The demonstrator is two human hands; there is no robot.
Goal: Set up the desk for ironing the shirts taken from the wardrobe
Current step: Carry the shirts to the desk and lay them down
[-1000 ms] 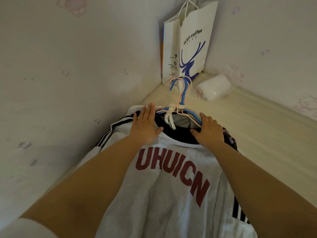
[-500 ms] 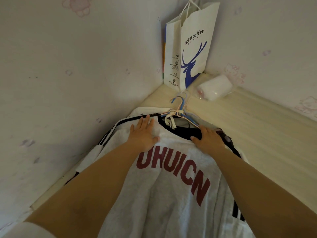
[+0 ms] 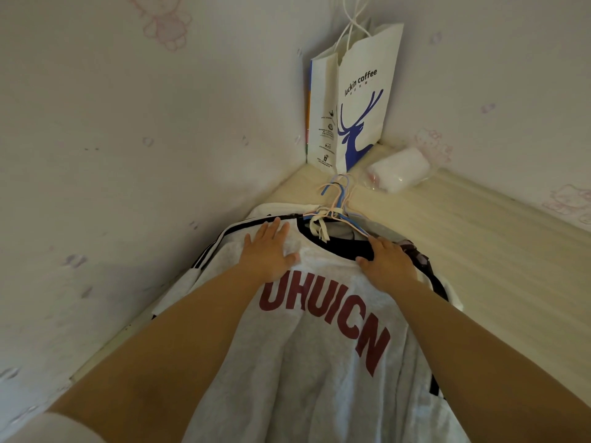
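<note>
We pressed both hands, left hand (image 3: 267,251) and right hand (image 3: 388,260), flat on the grey shirt (image 3: 319,362) lying across the table (image 3: 479,251) beside hangers (image 3: 339,203).

Two bare forearms, no watch or rings visible. White short sleeve (image 3: 54,428) at frame's lower left.

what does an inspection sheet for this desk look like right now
surface: pale wooden desk, set in a corner.
job's things: grey shirt with red lettering on top of a pile, pastel plastic hangers attached.
clutter: white paper coffee bag with blue deer; clear-wrapped white roll.
grippers: left hand flat on the shirt; right hand resting at the collar.
cables: nothing seen.
surroundings: cartoon-print wallpaper.
</note>
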